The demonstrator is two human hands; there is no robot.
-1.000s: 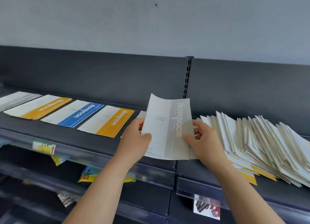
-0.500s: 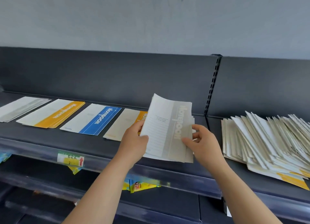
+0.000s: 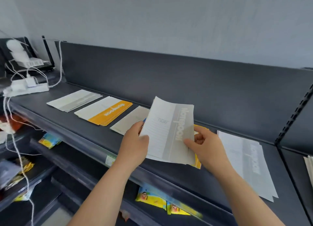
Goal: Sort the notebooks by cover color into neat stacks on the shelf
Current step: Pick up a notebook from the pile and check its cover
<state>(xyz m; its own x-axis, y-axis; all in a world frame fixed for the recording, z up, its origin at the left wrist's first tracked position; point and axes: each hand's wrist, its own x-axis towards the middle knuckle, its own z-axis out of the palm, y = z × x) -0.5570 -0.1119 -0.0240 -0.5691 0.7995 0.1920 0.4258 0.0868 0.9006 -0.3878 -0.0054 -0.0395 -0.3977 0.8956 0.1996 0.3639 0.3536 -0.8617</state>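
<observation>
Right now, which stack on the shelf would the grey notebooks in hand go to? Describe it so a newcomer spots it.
Start at the long dark shelf and the white power strip at its left end. The first stack right of that strip is the grey stack. Unlike the orange-banded stack beside it, its band is pale grey, matching the grey notebooks held by both hands.

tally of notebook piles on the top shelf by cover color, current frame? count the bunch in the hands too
Grey: 3 – far-left pile, right pile, bunch in the hands
Orange: 2 – pile, pile mostly hidden behind the bunch
Colour hidden: 1 – pile behind the left hand
Total: 6
</observation>
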